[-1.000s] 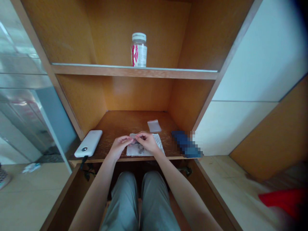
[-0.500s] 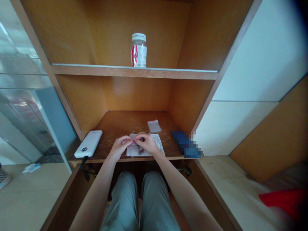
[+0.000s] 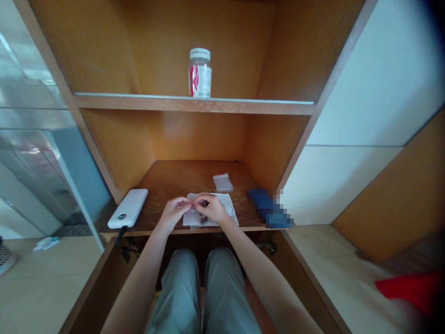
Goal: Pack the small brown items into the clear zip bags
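My left hand [image 3: 173,213] and my right hand [image 3: 210,208] meet above a white paper tissue [image 3: 227,208] on a dark wooden desktop [image 3: 170,181]. Their fingertips pinch a small pale piece [image 3: 191,202] between them, too small to identify. Under my right hand lies a small dark metallic item [image 3: 204,219], partly hidden by my fingers. A small clear plastic bag [image 3: 223,182] rests just beyond the tissue, apart from both hands.
A white power bank [image 3: 127,208] with a black cable lies left of my hands. A pixelated blue object [image 3: 269,208] lies at the right. A labelled jar [image 3: 200,73] stands on the shelf above. My grey-trousered knees [image 3: 203,292] are below the desk's front edge.
My two hands have drawn slightly closer together and sit a little lower over the tissue. The tissue, bag and other objects have not visibly moved.
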Demonstrator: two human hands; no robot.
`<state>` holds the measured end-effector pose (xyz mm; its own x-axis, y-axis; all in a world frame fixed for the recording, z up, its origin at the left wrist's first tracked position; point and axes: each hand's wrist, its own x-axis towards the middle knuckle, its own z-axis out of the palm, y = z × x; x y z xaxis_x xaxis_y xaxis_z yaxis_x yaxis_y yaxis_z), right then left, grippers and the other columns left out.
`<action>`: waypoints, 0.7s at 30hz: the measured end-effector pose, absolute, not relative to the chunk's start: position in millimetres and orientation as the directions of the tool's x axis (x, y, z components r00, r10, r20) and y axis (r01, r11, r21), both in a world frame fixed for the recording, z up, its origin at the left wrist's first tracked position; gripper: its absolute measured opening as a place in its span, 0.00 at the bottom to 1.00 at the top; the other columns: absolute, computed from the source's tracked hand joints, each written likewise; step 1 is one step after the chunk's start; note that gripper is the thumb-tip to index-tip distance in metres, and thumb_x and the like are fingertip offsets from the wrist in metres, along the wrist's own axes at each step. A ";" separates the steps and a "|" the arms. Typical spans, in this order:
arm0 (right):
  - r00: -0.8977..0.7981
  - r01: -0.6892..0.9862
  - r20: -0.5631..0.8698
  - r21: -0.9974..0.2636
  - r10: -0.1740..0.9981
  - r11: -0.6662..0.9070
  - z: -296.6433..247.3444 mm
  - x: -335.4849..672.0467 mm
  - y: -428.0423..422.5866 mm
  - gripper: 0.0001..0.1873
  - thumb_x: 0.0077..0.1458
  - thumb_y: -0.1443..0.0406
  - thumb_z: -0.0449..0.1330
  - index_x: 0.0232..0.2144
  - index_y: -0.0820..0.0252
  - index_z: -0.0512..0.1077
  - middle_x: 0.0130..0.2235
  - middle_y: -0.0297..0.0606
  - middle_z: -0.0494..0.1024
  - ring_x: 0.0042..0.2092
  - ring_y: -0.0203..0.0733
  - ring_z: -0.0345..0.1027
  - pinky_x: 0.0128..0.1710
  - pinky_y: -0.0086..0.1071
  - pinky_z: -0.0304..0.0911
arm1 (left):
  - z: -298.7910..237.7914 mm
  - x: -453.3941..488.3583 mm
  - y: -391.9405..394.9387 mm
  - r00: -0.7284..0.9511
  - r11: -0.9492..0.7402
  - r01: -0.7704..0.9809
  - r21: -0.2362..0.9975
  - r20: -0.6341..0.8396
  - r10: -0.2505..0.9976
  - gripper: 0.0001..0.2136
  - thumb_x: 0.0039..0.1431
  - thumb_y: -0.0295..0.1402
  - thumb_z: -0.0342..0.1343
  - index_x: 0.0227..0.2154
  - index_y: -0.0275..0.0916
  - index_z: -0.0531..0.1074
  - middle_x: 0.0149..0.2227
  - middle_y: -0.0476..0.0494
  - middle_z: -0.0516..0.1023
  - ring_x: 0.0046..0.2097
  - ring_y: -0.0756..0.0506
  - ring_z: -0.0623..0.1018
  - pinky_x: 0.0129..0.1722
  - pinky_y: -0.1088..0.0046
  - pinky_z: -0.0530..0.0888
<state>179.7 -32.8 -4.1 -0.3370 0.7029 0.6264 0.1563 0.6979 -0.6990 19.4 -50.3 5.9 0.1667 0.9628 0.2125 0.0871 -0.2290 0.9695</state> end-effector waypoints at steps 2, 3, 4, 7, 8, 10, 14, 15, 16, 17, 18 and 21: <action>-0.337 0.160 0.623 -0.701 0.706 0.695 -3.8 179.5 -32.7 0.05 0.49 0.69 0.56 0.26 0.60 0.72 0.29 0.35 0.74 0.33 0.35 0.67 0.36 0.30 0.62 | 5.5 19.2 -49.9 0.151 -0.214 0.070 0.974 0.202 0.968 0.07 0.44 0.36 0.58 0.23 0.37 0.73 0.22 0.47 0.74 0.26 0.48 0.73 0.27 0.74 0.67; -0.334 0.160 0.625 -0.700 0.705 0.696 -3.8 179.2 -32.3 0.05 0.49 0.68 0.55 0.26 0.59 0.72 0.29 0.35 0.74 0.33 0.35 0.67 0.36 0.30 0.62 | 5.1 19.1 -49.4 0.143 -0.207 0.056 0.977 0.198 0.970 0.07 0.44 0.36 0.59 0.23 0.37 0.73 0.22 0.47 0.74 0.27 0.48 0.73 0.27 0.74 0.68; -0.325 0.157 0.631 -0.698 0.704 0.699 -3.9 178.9 -31.8 0.05 0.50 0.67 0.55 0.26 0.59 0.72 0.29 0.35 0.74 0.33 0.35 0.67 0.36 0.30 0.63 | 4.6 18.9 -48.8 0.134 -0.200 0.037 0.979 0.194 0.972 0.07 0.43 0.36 0.59 0.23 0.37 0.73 0.23 0.47 0.75 0.27 0.48 0.73 0.28 0.74 0.68; -0.270 0.150 0.656 -0.695 0.705 0.704 -5.1 177.8 -29.4 0.06 0.50 0.65 0.56 0.27 0.59 0.72 0.29 0.36 0.75 0.33 0.36 0.68 0.36 0.30 0.63 | 3.0 18.4 -46.6 0.107 -0.168 -0.035 0.985 0.171 0.979 0.09 0.43 0.37 0.60 0.26 0.36 0.74 0.25 0.45 0.76 0.29 0.47 0.75 0.29 0.73 0.68; -0.249 0.149 0.661 -0.696 0.707 0.703 -5.6 177.5 -28.6 0.06 0.50 0.64 0.56 0.27 0.59 0.72 0.30 0.36 0.75 0.34 0.36 0.68 0.36 0.31 0.63 | 2.5 18.2 -46.0 0.100 -0.159 -0.054 0.986 0.164 0.981 0.10 0.42 0.37 0.60 0.27 0.36 0.74 0.25 0.44 0.77 0.29 0.46 0.75 0.29 0.73 0.68; -0.221 0.149 0.666 -0.699 0.713 0.699 -6.4 177.1 -27.3 0.07 0.50 0.62 0.56 0.27 0.58 0.72 0.30 0.36 0.75 0.34 0.36 0.68 0.35 0.31 0.63 | 1.3 17.7 -45.1 0.099 -0.158 -0.072 0.985 0.164 0.981 0.12 0.42 0.38 0.61 0.28 0.35 0.74 0.26 0.43 0.77 0.30 0.46 0.75 0.29 0.73 0.68; -0.222 0.151 0.661 -0.703 0.717 0.695 -6.6 177.8 -26.8 0.08 0.51 0.62 0.56 0.26 0.58 0.72 0.29 0.36 0.75 0.33 0.36 0.68 0.35 0.31 0.63 | -1.6 16.8 -44.5 0.101 -0.175 -0.079 0.981 0.183 0.978 0.11 0.42 0.38 0.61 0.27 0.35 0.75 0.26 0.43 0.78 0.29 0.46 0.75 0.29 0.73 0.67; -0.225 0.150 0.660 -0.703 0.717 0.695 -6.3 178.1 -26.9 0.08 0.51 0.62 0.56 0.26 0.58 0.72 0.29 0.36 0.75 0.33 0.36 0.68 0.35 0.31 0.63 | -2.2 16.6 -44.5 0.098 -0.174 -0.083 0.981 0.181 0.978 0.11 0.42 0.38 0.61 0.27 0.36 0.75 0.26 0.43 0.78 0.29 0.46 0.76 0.29 0.72 0.67; -0.228 0.149 0.658 -0.705 0.718 0.694 -6.1 178.4 -27.2 0.08 0.51 0.62 0.56 0.26 0.58 0.72 0.29 0.37 0.75 0.33 0.36 0.68 0.34 0.31 0.63 | -2.6 16.6 -44.6 0.094 -0.172 -0.087 0.981 0.180 0.979 0.11 0.42 0.38 0.61 0.28 0.36 0.75 0.26 0.43 0.78 0.29 0.46 0.76 0.30 0.72 0.67; -0.231 0.149 0.655 -0.707 0.719 0.692 -5.9 178.6 -27.4 0.08 0.51 0.62 0.56 0.26 0.58 0.72 0.28 0.37 0.75 0.33 0.37 0.68 0.34 0.31 0.63 | -2.7 16.6 -44.8 0.092 -0.169 -0.090 0.981 0.178 0.980 0.11 0.42 0.38 0.61 0.28 0.36 0.75 0.27 0.43 0.78 0.30 0.46 0.76 0.30 0.72 0.68; -0.232 0.151 0.652 -0.709 0.722 0.689 -5.7 178.7 -27.6 0.08 0.51 0.62 0.56 0.26 0.58 0.72 0.28 0.37 0.75 0.33 0.37 0.68 0.34 0.30 0.63 | -2.5 16.7 -45.0 0.091 -0.166 -0.091 0.982 0.174 0.980 0.11 0.42 0.38 0.61 0.28 0.36 0.75 0.26 0.43 0.78 0.30 0.46 0.76 0.30 0.72 0.68; -0.225 0.162 0.643 -0.716 0.732 0.679 -5.6 178.1 -27.8 0.08 0.50 0.61 0.57 0.26 0.58 0.72 0.28 0.36 0.75 0.32 0.36 0.68 0.32 0.30 0.62 | 0.1 17.3 -45.7 0.097 -0.147 -0.095 0.984 0.157 0.983 0.12 0.42 0.38 0.61 0.27 0.35 0.74 0.26 0.42 0.77 0.29 0.46 0.76 0.30 0.71 0.68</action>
<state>178.1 -27.8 -5.6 -0.2254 0.7316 0.6434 0.1616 0.6794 -0.7158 17.3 -45.7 0.1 0.0973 0.9829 0.1566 -0.0950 -0.1475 0.9845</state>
